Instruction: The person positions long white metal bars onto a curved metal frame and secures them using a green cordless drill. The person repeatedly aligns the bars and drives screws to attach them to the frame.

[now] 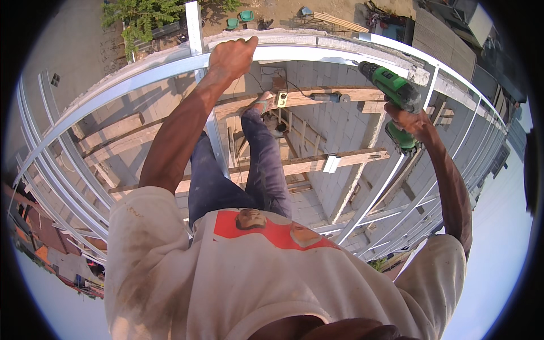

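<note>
My right hand (407,120) is wrapped round the handle of a green and black cordless drill (395,89), held up at the right. The drill's nose points up and left, near the long silver metal channel (306,54) that curves across the far side. My left hand (233,58) is closed over that channel, beside an upright metal stud (194,28). Its fingertips are hidden behind the channel. Whether the drill's tip touches the metal, I cannot tell.
Below me, my bare foot (262,103) rests on a wooden beam (306,93). A yellowish socket box (281,99) and an angle grinder (331,98) with a cable lie along it. A second beam (306,164) crosses nearer. Block walls (340,127) drop well below; metal framing (56,170) stands at both sides.
</note>
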A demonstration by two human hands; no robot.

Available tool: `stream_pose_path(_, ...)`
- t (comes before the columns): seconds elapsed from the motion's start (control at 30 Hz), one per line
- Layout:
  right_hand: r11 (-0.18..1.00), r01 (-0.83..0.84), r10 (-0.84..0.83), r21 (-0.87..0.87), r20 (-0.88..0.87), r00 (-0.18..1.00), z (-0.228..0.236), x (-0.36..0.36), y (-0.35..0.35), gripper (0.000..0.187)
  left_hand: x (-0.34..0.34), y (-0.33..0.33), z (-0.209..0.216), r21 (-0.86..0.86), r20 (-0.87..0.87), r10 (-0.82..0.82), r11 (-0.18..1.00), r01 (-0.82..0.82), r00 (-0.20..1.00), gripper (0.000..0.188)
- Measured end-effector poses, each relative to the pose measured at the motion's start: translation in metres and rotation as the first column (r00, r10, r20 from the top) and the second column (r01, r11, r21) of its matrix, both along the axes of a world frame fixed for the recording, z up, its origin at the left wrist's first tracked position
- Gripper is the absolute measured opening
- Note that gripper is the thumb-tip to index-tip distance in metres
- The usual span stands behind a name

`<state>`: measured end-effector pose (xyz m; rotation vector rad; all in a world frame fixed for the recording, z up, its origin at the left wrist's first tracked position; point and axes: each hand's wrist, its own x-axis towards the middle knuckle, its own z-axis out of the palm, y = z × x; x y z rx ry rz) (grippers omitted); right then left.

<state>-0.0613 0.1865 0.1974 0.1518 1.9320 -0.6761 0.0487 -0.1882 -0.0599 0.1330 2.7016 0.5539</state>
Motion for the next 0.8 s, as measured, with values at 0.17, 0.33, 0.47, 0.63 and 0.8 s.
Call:
stream_pose_path(0.17,0.983,-0.125,0.134,0.138,-0.059,0.989,-0.002,-0.005,0.0,0.036,-0.001,-0.001,0.006,-0.014,0.006,0.007,1.0,-0.007,1.0,0.037)
stream_pose_path(0.33,0.982,-0.126,0.143,0.144,-0.114,0.983,0.0,0.0,0.0,0.035,0.001,0.0,0.003,0.002,-0.006,0.009,1.0,-0.009,1.0,0.037)
stream_pose_path(0.47,0.977,-0.134,0.148,0.165,-0.071,0.986,0.004,-0.006,-0.004,0.035,0.001,0.0,0.003,-0.014,0.007,0.005,1.0,-0.005,1.0,0.039)
stream_pose_path(0.63,0.971,-0.228,0.237,0.069,-0.167,0.957,0.003,-0.008,-0.005,0.032,0.0,0.002,0.002,-0.014,0.013,0.012,1.0,-0.012,1.0,0.04)
stream_pose_path(0.8,0.967,-0.245,0.234,-0.073,-0.132,0.963,-0.003,-0.013,0.016,0.041,0.001,0.002,0.0,-0.013,-0.004,0.019,1.0,-0.019,1.0,0.039)
